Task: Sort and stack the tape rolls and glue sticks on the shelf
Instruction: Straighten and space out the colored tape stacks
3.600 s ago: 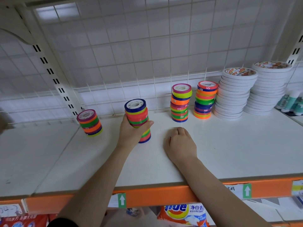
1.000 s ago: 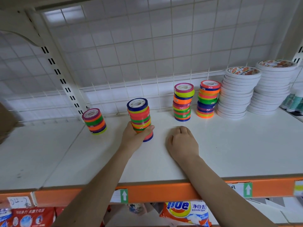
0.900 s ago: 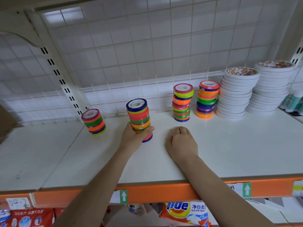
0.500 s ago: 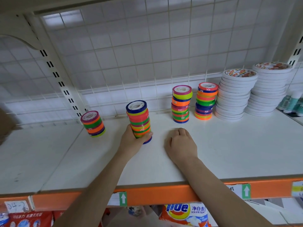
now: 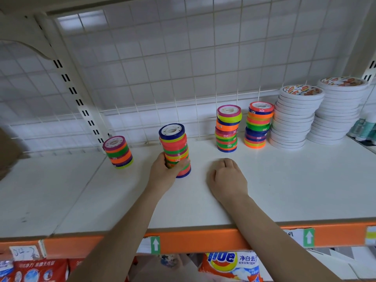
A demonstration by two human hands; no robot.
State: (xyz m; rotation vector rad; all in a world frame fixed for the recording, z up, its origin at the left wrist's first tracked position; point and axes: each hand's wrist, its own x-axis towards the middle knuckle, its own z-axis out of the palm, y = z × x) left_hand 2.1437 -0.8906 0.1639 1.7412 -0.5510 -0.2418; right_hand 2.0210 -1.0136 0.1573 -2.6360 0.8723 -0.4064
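Gripping tape stack (image 5: 175,149) low, left hand (image 5: 162,174) | right hand (image 5: 225,178) fisted, empty, beside

Two bare forearms, no sleeves in view. Left hand (image 5: 162,173) and right hand (image 5: 227,179) bare too: no gloves, no rings, no watch or wristband. Fingernails not visible from behind the knuckles.
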